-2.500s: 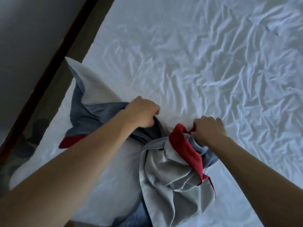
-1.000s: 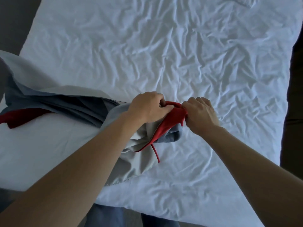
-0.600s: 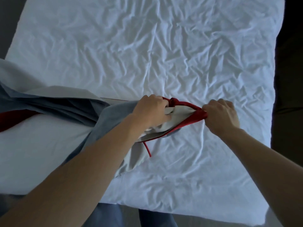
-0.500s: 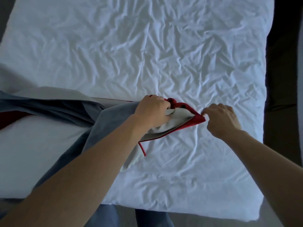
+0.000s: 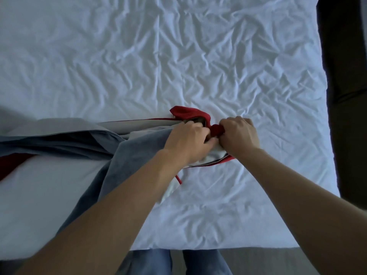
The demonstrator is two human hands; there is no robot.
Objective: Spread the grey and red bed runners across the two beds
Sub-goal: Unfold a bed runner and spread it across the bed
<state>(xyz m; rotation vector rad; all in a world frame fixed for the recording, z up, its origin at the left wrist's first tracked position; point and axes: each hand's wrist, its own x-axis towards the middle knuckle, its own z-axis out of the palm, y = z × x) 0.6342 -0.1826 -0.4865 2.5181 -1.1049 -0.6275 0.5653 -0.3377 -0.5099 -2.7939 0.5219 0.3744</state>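
Note:
A grey bed runner [image 5: 65,138] with a red edge lies bunched across the left half of the white bed [image 5: 158,62], its free end near the bed's middle. My left hand [image 5: 188,141] grips the grey and pale folds of that end. My right hand [image 5: 239,134] sits right beside it, fingers curled round the red edge of the runner. A loose red fold [image 5: 188,114] sticks up just behind both hands. The runner's left end runs out of view past the frame's left edge.
The wrinkled white sheet is bare to the right of my hands as far as the bed's right edge [image 5: 327,124]. A dark gap [image 5: 345,96] lies beyond that edge. My legs in blue jeans [image 5: 178,262] stand at the foot edge.
My right hand had drawn apart to the right along the red edge; now it is back against my left hand and grips the red fabric. The runner's end has shifted right across the bed.

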